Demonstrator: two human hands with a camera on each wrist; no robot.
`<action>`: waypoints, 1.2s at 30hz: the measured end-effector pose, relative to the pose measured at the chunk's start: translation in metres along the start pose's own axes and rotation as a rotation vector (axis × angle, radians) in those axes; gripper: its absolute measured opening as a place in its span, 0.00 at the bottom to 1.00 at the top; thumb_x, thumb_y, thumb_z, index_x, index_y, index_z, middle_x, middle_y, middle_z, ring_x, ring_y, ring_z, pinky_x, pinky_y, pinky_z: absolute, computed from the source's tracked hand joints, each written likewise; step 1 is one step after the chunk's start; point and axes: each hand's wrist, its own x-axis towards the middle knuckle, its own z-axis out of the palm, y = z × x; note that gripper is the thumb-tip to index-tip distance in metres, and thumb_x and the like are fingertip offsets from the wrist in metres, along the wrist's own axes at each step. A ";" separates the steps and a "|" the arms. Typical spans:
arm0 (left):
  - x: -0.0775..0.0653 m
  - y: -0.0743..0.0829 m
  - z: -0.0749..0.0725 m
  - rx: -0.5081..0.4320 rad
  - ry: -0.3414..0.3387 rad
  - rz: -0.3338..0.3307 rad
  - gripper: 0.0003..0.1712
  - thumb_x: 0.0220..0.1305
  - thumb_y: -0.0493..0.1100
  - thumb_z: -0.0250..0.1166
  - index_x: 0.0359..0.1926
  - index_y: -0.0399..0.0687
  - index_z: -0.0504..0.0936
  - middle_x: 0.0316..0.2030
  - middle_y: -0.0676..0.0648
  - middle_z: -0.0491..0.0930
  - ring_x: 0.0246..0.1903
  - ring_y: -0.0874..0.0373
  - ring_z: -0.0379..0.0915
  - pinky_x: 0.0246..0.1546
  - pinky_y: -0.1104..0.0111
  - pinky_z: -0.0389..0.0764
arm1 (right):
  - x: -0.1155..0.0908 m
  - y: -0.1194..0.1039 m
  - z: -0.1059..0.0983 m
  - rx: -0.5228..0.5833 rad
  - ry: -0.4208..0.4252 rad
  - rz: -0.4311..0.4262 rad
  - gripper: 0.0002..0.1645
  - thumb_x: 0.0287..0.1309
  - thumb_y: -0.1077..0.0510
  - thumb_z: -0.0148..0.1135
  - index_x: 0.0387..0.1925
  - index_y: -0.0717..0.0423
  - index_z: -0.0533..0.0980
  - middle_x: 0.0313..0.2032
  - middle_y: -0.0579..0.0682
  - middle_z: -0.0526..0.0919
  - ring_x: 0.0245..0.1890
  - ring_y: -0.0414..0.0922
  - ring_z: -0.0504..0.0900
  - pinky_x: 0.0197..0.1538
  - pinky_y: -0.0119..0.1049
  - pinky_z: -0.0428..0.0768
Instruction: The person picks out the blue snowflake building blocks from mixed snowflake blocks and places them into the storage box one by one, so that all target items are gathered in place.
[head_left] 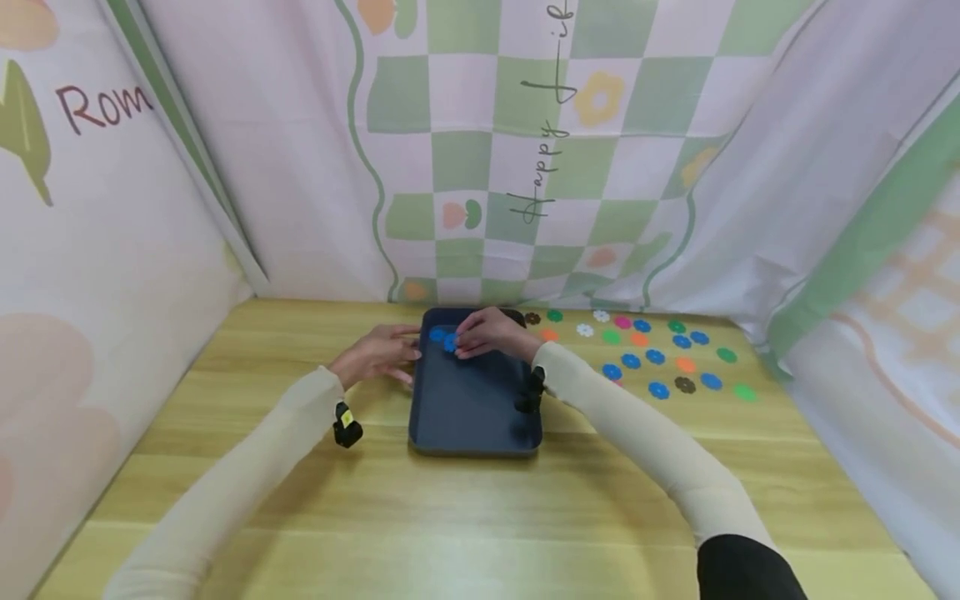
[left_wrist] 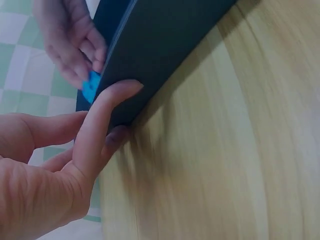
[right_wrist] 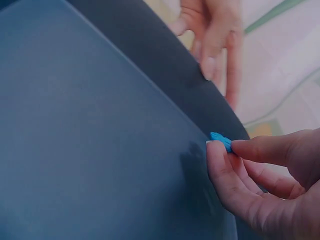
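Observation:
A dark rectangular tray (head_left: 476, 408) lies on the wooden table. Over its far left part, my right hand (head_left: 491, 332) pinches a small blue flower-shaped piece (right_wrist: 221, 141) between thumb and fingertips. Another blue piece (head_left: 437, 334) is in the tray's far left corner, beside the pinched one. My left hand (head_left: 381, 354) is at the tray's left side with its fingers spread; in the left wrist view, fingertips (left_wrist: 131, 87) touch the outer wall. The tray's far right corner is partly hidden behind my right hand.
Several flower-shaped pieces in blue, green, orange, white, pink and brown lie scattered right of the tray, among them a brown one (head_left: 685, 385) and a light green one (head_left: 745, 392). A patterned curtain (head_left: 465, 158) hangs behind the table (head_left: 465, 517).

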 end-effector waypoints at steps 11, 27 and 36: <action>0.000 0.000 0.002 -0.002 0.034 0.016 0.40 0.74 0.28 0.58 0.83 0.44 0.56 0.79 0.34 0.58 0.72 0.38 0.68 0.32 0.65 0.91 | 0.010 -0.002 0.026 -0.019 0.022 0.058 0.08 0.65 0.74 0.61 0.42 0.78 0.81 0.28 0.58 0.88 0.24 0.44 0.87 0.41 0.41 0.93; -0.003 -0.003 0.004 0.023 0.031 0.054 0.39 0.76 0.30 0.57 0.83 0.44 0.56 0.78 0.31 0.58 0.71 0.37 0.68 0.35 0.65 0.92 | 0.012 -0.012 0.040 -0.433 0.139 0.087 0.11 0.60 0.65 0.73 0.23 0.62 0.80 0.20 0.51 0.82 0.19 0.42 0.82 0.31 0.37 0.91; -0.004 -0.006 0.000 0.022 0.020 0.053 0.39 0.76 0.30 0.56 0.83 0.42 0.54 0.78 0.29 0.57 0.71 0.36 0.68 0.35 0.65 0.92 | 0.004 -0.014 0.030 -0.468 0.072 0.000 0.09 0.64 0.61 0.70 0.33 0.66 0.84 0.27 0.55 0.87 0.22 0.43 0.84 0.33 0.38 0.91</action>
